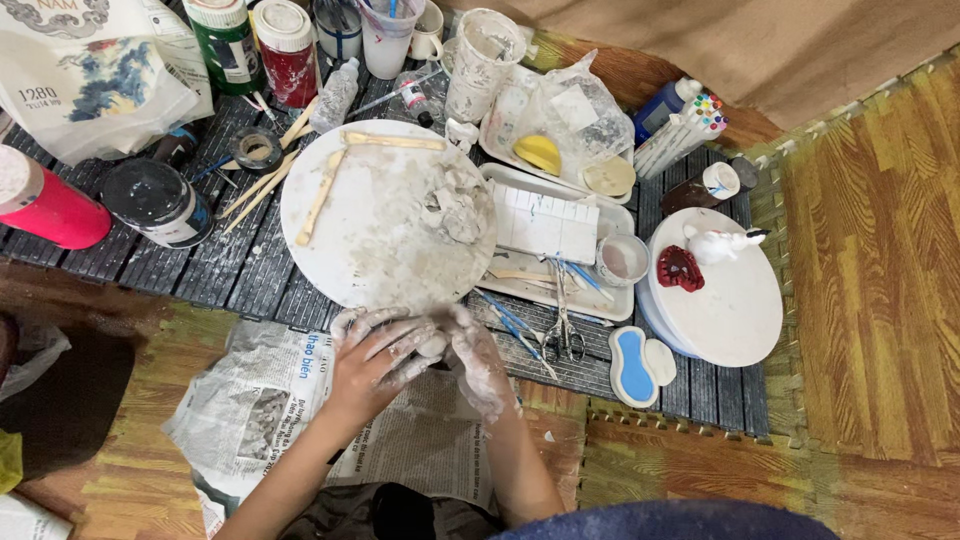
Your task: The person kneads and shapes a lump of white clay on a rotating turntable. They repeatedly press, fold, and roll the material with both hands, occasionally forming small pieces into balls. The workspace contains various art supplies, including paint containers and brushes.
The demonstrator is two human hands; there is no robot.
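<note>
My two hands meet just below the round white board (360, 220), both smeared with white clay. My left hand (375, 352) lies over a small lump of white clay (432, 346), and my right hand (478, 362) cups it from the right side. Most of the lump is hidden between the palms. More torn clay pieces (455, 205) sit on the right part of the round board, with flat wooden sticks (322, 195) along its left and top edges.
Crumpled newspaper (260, 410) lies under my forearms. A tray (555, 290) with a white palette, brushes and scissors (565, 325) sits right of the board. Farther right is a white turntable (735, 310) with a small white figure and a red piece. Paint jars, cups and a red bottle (45, 205) crowd the back and left.
</note>
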